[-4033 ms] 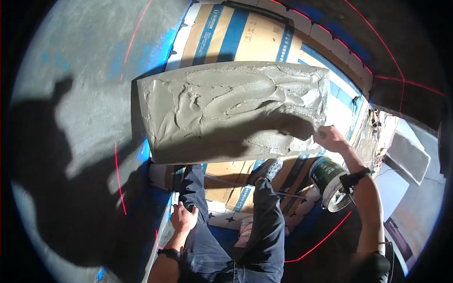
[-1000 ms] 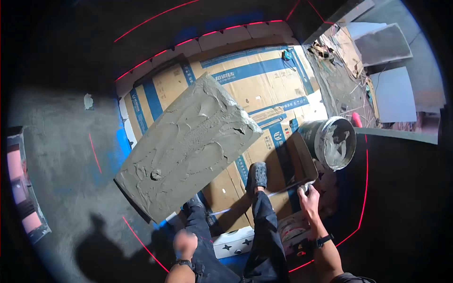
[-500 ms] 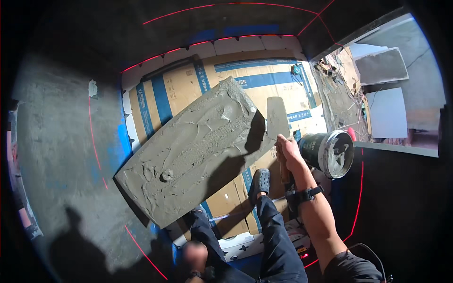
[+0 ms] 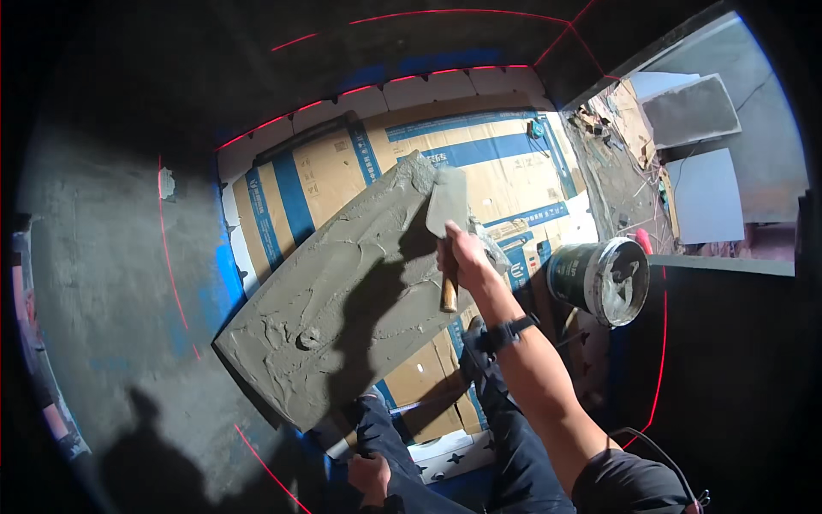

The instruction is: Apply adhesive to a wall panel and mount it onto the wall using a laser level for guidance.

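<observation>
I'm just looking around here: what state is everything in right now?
Right hand: closed on the trowel
Trowel: held by its handle, blade over the slab; contact unclear
Slab: coated with uneven grey paste
Bucket: open, smeared inside
Cardboard: laid flat, partly covered by the slab
Left hand: grip unclear

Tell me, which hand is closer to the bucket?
Right. The right hand, gripping the trowel, is left of the bucket; the left hand is farther away, down and left, by the left leg.
</observation>
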Demonstrator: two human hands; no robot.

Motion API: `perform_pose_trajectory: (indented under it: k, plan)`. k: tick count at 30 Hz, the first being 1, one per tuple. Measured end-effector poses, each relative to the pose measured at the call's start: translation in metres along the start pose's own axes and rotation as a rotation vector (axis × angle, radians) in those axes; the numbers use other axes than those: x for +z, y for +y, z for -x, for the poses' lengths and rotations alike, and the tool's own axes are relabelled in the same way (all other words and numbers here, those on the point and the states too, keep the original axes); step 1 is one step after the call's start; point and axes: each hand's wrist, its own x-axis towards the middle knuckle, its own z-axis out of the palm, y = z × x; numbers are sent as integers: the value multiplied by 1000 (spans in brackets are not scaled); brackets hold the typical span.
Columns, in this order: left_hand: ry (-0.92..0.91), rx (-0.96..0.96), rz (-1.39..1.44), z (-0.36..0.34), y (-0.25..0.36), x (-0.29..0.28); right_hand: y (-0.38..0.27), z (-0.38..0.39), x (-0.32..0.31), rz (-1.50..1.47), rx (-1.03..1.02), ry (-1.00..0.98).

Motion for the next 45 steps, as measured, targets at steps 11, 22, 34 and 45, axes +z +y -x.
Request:
perform_pose_trajectory:
  k: [11,22,34,45]
  plan:
    - [-19,-62,87,3,2,-15,53,82,-33,1590,-633,-43]
    - [-111,-177,80,10,-10,-13,33,-11,-93,1371,-790,238]
    - [-193,-214,185,11,-24,-2,80,34,-20,1447,-766,-282]
    - [-160,-202,216,7,-37,3,180,84,53,1191,-36,-744]
